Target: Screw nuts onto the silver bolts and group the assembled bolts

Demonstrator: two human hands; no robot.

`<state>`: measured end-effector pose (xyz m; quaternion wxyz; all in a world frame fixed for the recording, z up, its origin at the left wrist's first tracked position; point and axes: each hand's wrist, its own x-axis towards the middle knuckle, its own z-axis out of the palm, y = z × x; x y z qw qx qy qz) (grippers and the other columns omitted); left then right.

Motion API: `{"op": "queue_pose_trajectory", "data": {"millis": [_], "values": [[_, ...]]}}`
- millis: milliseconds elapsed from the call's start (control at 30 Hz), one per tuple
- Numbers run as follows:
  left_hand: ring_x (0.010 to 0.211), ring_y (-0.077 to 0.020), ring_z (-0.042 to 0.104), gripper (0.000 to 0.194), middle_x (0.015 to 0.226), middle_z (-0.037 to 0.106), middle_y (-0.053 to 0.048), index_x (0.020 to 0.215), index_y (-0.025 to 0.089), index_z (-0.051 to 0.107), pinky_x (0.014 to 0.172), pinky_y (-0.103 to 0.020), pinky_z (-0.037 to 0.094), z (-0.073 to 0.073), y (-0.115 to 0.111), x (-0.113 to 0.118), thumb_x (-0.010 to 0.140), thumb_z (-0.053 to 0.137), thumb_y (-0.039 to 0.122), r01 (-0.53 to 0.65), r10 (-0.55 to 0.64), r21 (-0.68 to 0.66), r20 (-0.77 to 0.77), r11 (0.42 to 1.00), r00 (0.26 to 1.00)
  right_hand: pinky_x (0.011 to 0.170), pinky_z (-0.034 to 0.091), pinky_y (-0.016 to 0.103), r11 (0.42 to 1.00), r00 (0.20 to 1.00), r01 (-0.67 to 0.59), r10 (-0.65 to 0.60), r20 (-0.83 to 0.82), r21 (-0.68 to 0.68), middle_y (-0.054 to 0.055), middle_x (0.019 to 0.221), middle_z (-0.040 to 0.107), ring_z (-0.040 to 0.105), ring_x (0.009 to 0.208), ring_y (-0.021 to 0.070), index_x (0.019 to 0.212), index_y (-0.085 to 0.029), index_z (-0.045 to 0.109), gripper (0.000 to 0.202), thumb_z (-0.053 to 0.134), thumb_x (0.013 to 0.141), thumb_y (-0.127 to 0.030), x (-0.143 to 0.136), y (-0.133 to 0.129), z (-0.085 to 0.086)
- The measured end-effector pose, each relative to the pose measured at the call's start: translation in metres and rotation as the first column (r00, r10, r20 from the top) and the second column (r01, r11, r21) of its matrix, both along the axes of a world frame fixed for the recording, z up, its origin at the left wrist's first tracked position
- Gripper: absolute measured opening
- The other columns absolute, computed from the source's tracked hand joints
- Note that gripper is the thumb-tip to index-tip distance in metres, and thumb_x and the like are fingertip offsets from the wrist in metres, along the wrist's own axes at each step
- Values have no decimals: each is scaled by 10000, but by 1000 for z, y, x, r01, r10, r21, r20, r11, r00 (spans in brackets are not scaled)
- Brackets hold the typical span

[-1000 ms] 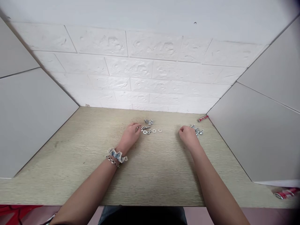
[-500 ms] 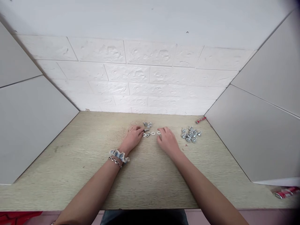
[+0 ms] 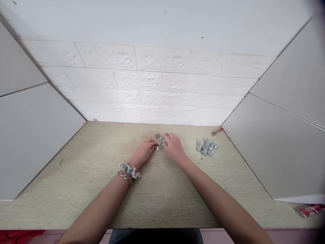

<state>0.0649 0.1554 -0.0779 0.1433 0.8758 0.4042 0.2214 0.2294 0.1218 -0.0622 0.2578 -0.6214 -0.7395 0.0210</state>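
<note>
My left hand [image 3: 144, 150] rests on the table with its fingers curled together; what is in the pinch, if anything, is hidden. Against its fingertips lies a flat washer [image 3: 156, 148], partly covered. Just right of these fingers are a small bolt [image 3: 159, 143] and a couple of nuts [image 3: 160, 147]. My right hand [image 3: 174, 148] reaches in from the right, index finger and thumb apart. Its index fingertip is beside several loose bolts [image 3: 157, 135] behind the nuts. The hand hides part of the table where loose washers lay.
A pile of bolts fitted with washers [image 3: 207, 146] lies right of my right hand. A red cylinder [image 3: 217, 131] is in the back right corner, another red cylinder [image 3: 310, 210] at the front right. A white brick-pattern wall [image 3: 149, 81] and grey side panels [image 3: 286, 142] enclose the table [image 3: 162, 196].
My right hand has moved left toward the small bolts, and the two loose washers near it are out of sight. The bolt at my left fingertips now points differently, nearer the nuts.
</note>
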Motion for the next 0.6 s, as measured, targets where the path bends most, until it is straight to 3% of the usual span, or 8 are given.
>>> {"op": "queue_pose_trajectory", "data": {"millis": [200, 300, 400, 467, 533, 600], "values": [[929, -186, 507, 175, 953, 590, -54, 836, 159, 605, 865, -314, 370, 1, -1, -1, 827, 447, 232, 21, -18, -48, 63, 999, 998, 873, 255, 361, 994, 991, 96, -90, 99, -59, 72, 1029, 523, 425, 992, 206, 975, -207, 597, 206, 446, 848, -268, -6, 34, 3], [926, -182, 506, 155, 942, 589, -55, 826, 153, 596, 863, -310, 372, 1, 0, -2, 818, 463, 232, 14, -8, -66, 87, 998, 996, 861, 258, 357, 994, 992, 86, -79, 98, -68, 61, 989, 533, 436, 964, 194, 914, -202, 603, 160, 469, 841, -250, -7, 32, 0], [986, -195, 491, 156, 1024, 577, -65, 845, 150, 603, 907, -331, 344, 4, 0, -3, 810, 485, 245, -75, 81, -57, 111, 996, 991, 911, 219, 382, 998, 997, 67, -67, 37, 5, 52, 1006, 537, 437, 976, 187, 869, -199, 599, 117, 491, 827, -218, -7, 21, 2], [1011, -202, 486, 168, 1043, 579, -63, 862, 155, 608, 925, -344, 328, 8, -1, -3, 807, 497, 269, -143, 148, -46, 144, 989, 978, 938, 207, 391, 997, 995, 47, -42, -95, 56, 51, 1018, 543, 440, 992, 186, 853, -196, 592, 107, 494, 823, -229, -6, 10, 6], [968, -191, 512, 191, 987, 602, -52, 876, 161, 610, 895, -326, 353, 13, -3, -4, 808, 498, 300, -189, 198, -63, 196, 980, 960, 912, 279, 361, 999, 937, 14, -3, -350, 29, 48, 973, 566, 470, 963, 177, 844, -188, 582, 113, 503, 812, -262, -5, 0, 9], [872, -171, 543, 228, 906, 621, -41, 890, 162, 612, 828, -295, 390, 17, -6, -3, 813, 487, 338, -223, 240, -97, 241, 970, 940, 836, 368, 322, 994, 739, -50, -27, -674, -95, 43, 899, 588, 519, 886, 163, 823, -173, 564, 148, 534, 781, -311, -4, -9, 8]]}}
